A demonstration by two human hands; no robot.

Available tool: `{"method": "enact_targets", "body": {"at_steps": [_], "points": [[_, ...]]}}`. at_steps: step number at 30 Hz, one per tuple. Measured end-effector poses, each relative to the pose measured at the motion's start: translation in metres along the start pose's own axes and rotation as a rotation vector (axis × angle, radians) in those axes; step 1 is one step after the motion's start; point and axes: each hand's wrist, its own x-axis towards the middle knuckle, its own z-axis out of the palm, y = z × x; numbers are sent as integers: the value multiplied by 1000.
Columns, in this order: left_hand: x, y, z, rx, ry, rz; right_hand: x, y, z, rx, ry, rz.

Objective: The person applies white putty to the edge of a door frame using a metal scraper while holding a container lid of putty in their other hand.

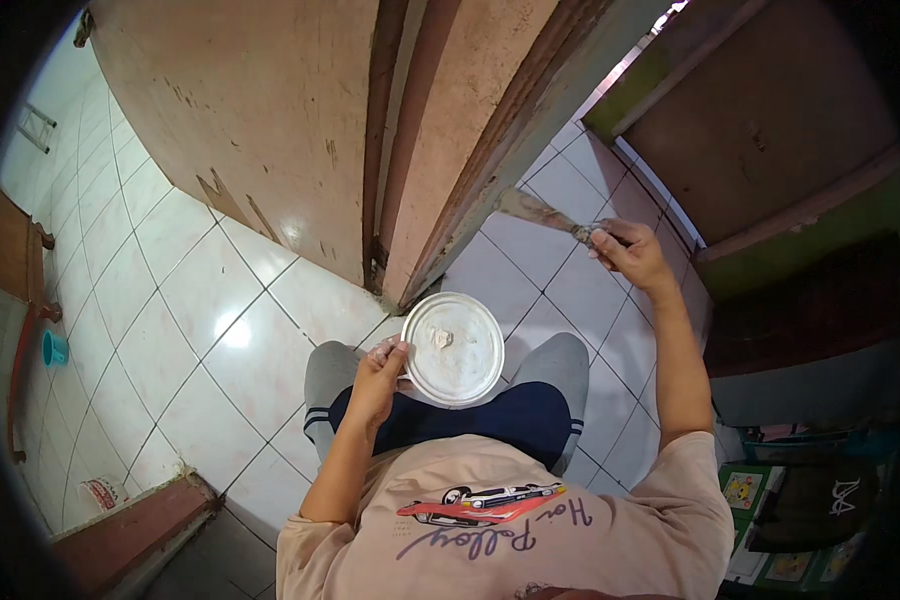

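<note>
My left hand (pixel 384 375) grips the rim of a round whitish lid (pixel 461 375) and holds it flat above my lap. A small lump of pale paste (pixel 442 338) sits on the lid, with smears around it. In my right hand (pixel 630 253) is the handle of a putty knife (pixel 544 213), its blade coated with pale residue. The blade's end is at the edge of the wooden door frame (pixel 465 127); whether it touches cannot be told. White residue marks the fingers of both hands.
A worn wooden door (pixel 247 112) stands open left of the frame, its lower edge peeling. White floor tiles (pixel 270 360) spread around me. At far left are a teal dipper (pixel 55 348) and wooden furniture (pixel 15 247). A green plastic drawer unit (pixel 750 480) is at lower right.
</note>
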Motion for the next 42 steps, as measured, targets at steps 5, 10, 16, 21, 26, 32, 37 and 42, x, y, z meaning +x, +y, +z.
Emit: {"method": "enact_targets", "body": {"at_steps": [5, 10, 16, 21, 26, 32, 37, 42], "points": [[1, -2, 2, 29, 31, -22, 6, -8, 18, -30, -18, -52], [2, -4, 0, 11, 21, -23, 5, -17, 9, -78, 36, -120], [2, -4, -2, -8, -2, -12, 8, -22, 9, -78, -35, -94], [-3, 3, 10, -23, 11, -16, 3, -21, -1, -20, 76, -57], [-7, 3, -2, 10, 36, 23, -18, -22, -2, -133, 2, -106], [-10, 14, 10, -6, 65, 37, -54, -19, 54, -503, -196, -315], [-7, 13, 11, 6, 12, 51, -65, -18, 75, -637, -203, -305], [-8, 17, 20, 31, 17, 77, -67, -14, 79, -687, -167, -328]]}}
